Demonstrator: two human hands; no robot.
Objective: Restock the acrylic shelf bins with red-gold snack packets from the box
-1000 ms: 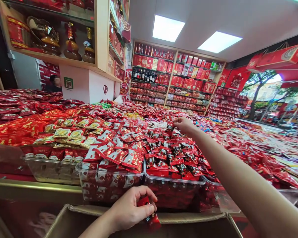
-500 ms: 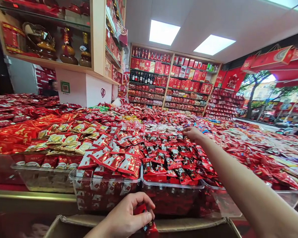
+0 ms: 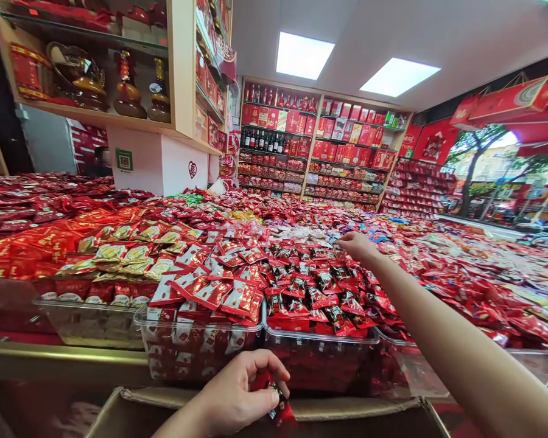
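My left hand point(image 3: 246, 392) is closed around red-and-black candy packets point(image 3: 281, 410), above the near edge of an open cardboard box point(image 3: 365, 409). My right hand point(image 3: 357, 246) reaches far forward, low over the far end of a heap of red-and-black wrapped candies point(image 3: 326, 280). Its fingers are bent together, and whatever lies between them is too small to make out. That heap fills a clear plastic bin point(image 3: 322, 338). Left of it, another clear bin point(image 3: 201, 328) is piled with red-and-white packets point(image 3: 214, 292).
Gold-and-red packets point(image 3: 123, 258) and orange-red packets point(image 3: 36, 249) are heaped to the left. More red candies point(image 3: 479, 292) spread to the right under my forearm. A white pillar point(image 3: 182, 164) and shelves of bottles and boxes point(image 3: 319, 143) stand behind.
The view has shifted slightly. My left hand still holds the packets over the box, their lower end now swung a little right. My right hand stays at the heap's far end.
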